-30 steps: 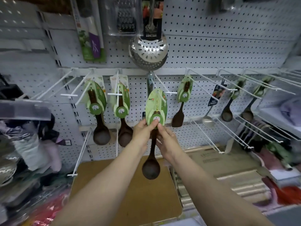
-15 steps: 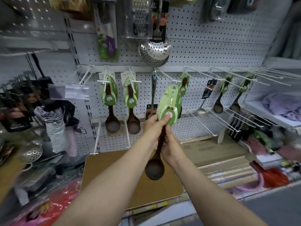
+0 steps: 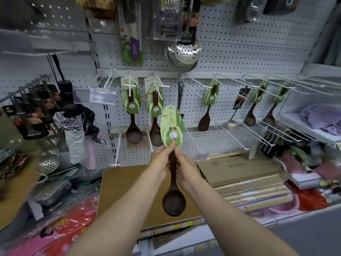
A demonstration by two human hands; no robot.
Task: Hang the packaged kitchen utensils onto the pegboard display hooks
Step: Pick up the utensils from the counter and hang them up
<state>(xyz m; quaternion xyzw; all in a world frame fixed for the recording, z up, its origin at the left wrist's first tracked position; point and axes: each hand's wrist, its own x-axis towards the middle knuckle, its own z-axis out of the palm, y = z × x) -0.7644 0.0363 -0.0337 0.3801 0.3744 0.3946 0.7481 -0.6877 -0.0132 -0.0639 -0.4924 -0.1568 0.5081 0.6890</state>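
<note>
White pegboard [image 3: 230, 58] fills the far wall, and we've got a dark wooden ladle [image 3: 173, 183] in front of it, near centre, off any hook; left hand [image 3: 162, 159] and right hand [image 3: 185, 168] both pinch its handle below the green card [image 3: 171, 126].

Shop aisle, pegboard wall [image 3: 239, 58], display hooks [image 3: 228, 81], packaged spoons [image 3: 131, 115] (retail cards)

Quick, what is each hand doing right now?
Left hand: pinches the wooden spoon just below its green card.
Right hand: grips the same spoon's handle.
</note>
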